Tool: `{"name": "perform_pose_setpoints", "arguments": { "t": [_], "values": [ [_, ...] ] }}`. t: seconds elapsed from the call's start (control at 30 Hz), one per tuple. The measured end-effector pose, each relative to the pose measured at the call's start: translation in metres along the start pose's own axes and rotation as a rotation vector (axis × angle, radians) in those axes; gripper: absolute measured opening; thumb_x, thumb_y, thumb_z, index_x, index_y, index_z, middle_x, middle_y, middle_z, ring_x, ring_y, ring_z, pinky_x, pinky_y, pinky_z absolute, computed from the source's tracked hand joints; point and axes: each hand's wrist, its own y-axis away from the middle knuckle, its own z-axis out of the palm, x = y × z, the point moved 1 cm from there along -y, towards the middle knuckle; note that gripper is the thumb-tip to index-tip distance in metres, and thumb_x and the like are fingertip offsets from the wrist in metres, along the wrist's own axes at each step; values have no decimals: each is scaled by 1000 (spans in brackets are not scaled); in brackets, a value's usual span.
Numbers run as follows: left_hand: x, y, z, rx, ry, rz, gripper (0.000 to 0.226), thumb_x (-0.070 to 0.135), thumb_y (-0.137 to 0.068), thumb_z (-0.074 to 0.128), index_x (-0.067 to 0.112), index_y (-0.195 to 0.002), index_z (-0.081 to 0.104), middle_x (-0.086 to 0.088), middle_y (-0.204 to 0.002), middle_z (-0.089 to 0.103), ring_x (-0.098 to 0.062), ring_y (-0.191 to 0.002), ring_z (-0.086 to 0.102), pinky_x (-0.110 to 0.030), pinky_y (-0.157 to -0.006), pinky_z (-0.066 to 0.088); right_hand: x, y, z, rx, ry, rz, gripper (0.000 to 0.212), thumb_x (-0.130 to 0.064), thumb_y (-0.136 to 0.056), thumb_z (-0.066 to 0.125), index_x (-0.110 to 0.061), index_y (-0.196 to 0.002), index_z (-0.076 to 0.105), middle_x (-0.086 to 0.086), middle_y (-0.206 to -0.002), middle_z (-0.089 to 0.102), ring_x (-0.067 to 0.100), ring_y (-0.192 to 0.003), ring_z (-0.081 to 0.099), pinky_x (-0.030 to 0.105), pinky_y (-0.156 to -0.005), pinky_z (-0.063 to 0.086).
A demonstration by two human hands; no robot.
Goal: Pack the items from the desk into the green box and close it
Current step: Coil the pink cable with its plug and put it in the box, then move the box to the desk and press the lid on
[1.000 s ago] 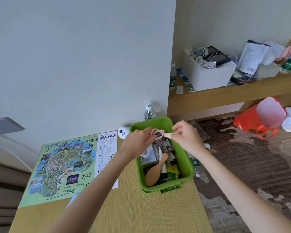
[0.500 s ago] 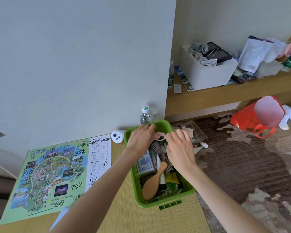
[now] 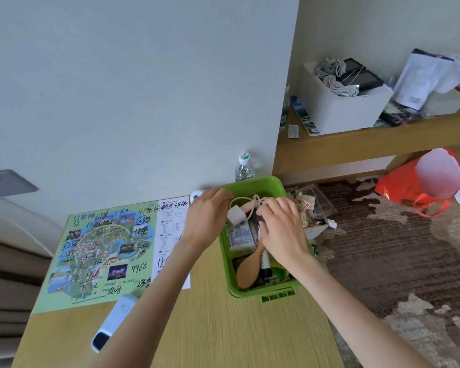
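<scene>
The green box (image 3: pixel 260 291) stands open at the desk's right edge. It holds a wooden paddle (image 3: pixel 247 270), a black marker (image 3: pixel 266 264), a tissue packet (image 3: pixel 241 236) and more. A beige cable (image 3: pixel 243 201) with a white plug (image 3: pixel 236 215) lies over the far end of the box. My left hand (image 3: pixel 207 216) is at the box's far left rim and pinches the cable's loop. Over the box's middle, my right hand (image 3: pixel 283 229) curls its fingers down onto the cable bundle. No lid is in view.
A green map sheet (image 3: pixel 104 251) lies on the desk (image 3: pixel 210 335) left of the box. A pale blue device (image 3: pixel 114 322) sits near my left forearm. A water bottle (image 3: pixel 243 168) and a white round gadget (image 3: pixel 195 195) stand by the wall. Carpet lies to the right.
Both hands have lowered the cable from above the box into its far end. The right hand has turned palm down over the contents. The view has shifted slightly.
</scene>
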Motion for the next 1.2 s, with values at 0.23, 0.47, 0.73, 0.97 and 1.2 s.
{"name": "perform_pose_setpoints", "arguments": {
  "t": [0.23,0.47,0.73,0.97,1.2],
  "values": [
    [-68,129,-57,102,47,-422,19,11,-93,53,23,-102,64,8,-104,65,-11,-83,61,-32,-65,52,-94,38,8,21,-351,-212,12,-10,-83,64,-15,-94,61,-2,-99,57,17,-94,54,32,-80,46],
    [-136,256,-63,-329,-189,-957,61,33,-90,62,17,-142,36,-12,-143,39,-35,-126,39,-44,-99,38,-127,87,34,-70,-329,-269,24,-4,-82,66,-11,-105,60,1,-108,55,19,-100,56,37,-86,50],
    [-141,272,-40,-465,-242,-1043,79,47,-87,61,10,-145,22,-11,-137,36,-33,-127,38,-45,-98,40,-113,93,28,-12,-148,75,56,-4,-72,73,-5,-121,46,10,-115,51,26,-103,55,39,-89,53],
    [-152,268,-39,-454,-251,-1012,79,46,-78,70,3,-133,34,-13,-127,43,-33,-116,49,-41,-90,49,-113,79,24,-301,39,183,20,-12,-86,64,-6,-104,57,9,-80,69,25,-74,68,29,-52,43],
    [-130,228,-58,-210,-113,-884,76,51,-71,73,9,-122,35,-7,-114,40,-29,-83,55,-38,-63,50,-106,95,21,-295,70,223,23,-3,-74,66,-9,-93,54,6,-67,68,24,-59,67,26,-47,36]
  ]
}}
